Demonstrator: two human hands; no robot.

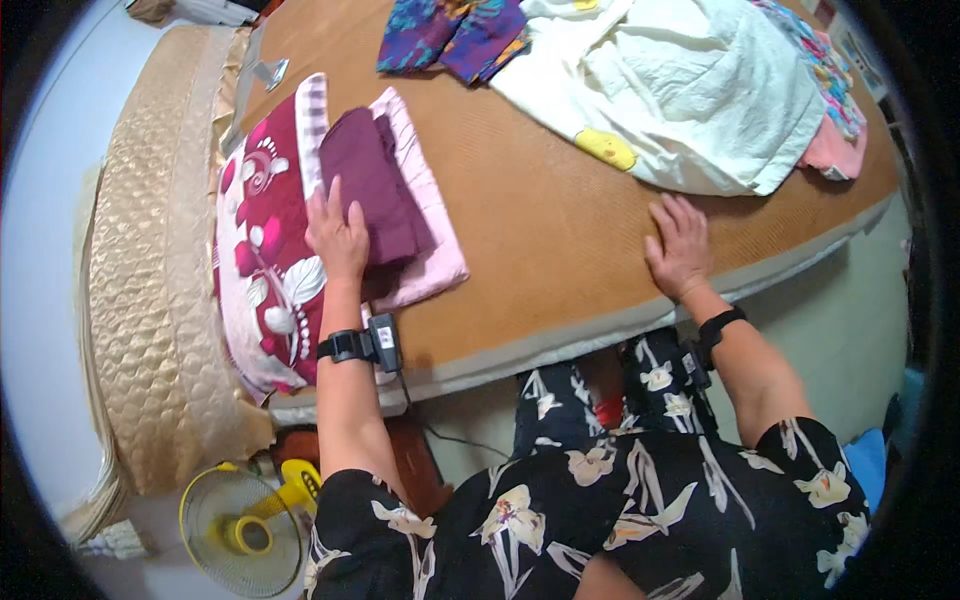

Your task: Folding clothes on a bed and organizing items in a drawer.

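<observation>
My left hand lies with fingers spread at the left edge of a folded maroon cloth, holding nothing. Under that cloth is a folded pink quilted cloth, beside a red and pink patterned pillow. My right hand rests flat, fingers apart, on the brown mat near the bed's front edge. Its fingertips are close to the lower edge of a crumpled white cloth with yellow patches. A purple and blue patterned cloth lies at the top of the view.
A padded beige headboard stands at the left. Below it on the floor is a yellow fan. A pink cloth pokes out at the right beside multicoloured fabric. A small silvery object lies near the headboard, and a dark cable runs below the bed edge.
</observation>
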